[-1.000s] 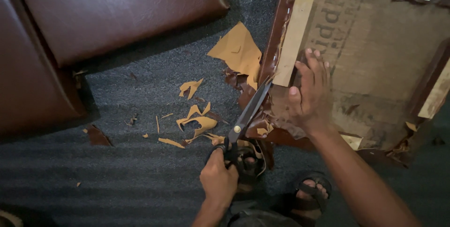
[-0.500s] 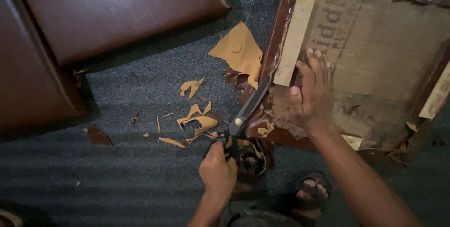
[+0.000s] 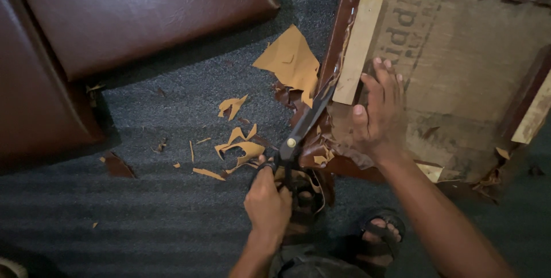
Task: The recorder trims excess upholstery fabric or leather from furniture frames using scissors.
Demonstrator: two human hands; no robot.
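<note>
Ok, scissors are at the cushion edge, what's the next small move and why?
Probably close the scissors and advance along the edge: the left hand grips the handles, the blades sit at the brown covering's loose flap, and the right hand presses the upturned seat base steady.

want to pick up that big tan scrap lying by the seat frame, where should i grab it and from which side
Take the big tan scrap by its free upper-left edge, coming from the open carpet on its left. Its lower-right corner runs down toward the scissors and the torn edge of the seat frame, where the left hand works the handles and the right hand presses down.
</note>
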